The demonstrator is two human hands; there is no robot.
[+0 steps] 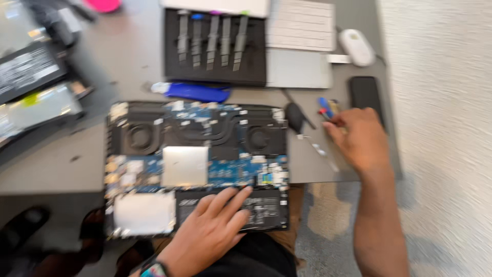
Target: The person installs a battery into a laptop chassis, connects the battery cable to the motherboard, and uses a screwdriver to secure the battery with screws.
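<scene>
I count one opened laptop point(197, 169) and five metal tools point(211, 41) at twelve o'clock. My left hand point(212, 228) lies flat, fingers spread, on the laptop; my right hand point(359, 138), at three o'clock, pinches small screwdrivers point(325, 109).

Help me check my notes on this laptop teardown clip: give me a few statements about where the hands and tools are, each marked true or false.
1. The left hand lies flat on the black battery of the opened laptop. True.
2. The right hand rests on the white mouse. False: it is at the small tools on the table, right of the laptop; the mouse lies apart, farther back.
3. The laptop shows two round fans along its far edge. True.
4. The black tool tray is empty. False: it holds a row of grey tools.
5. A black phone lies beyond the right hand. True.
</scene>
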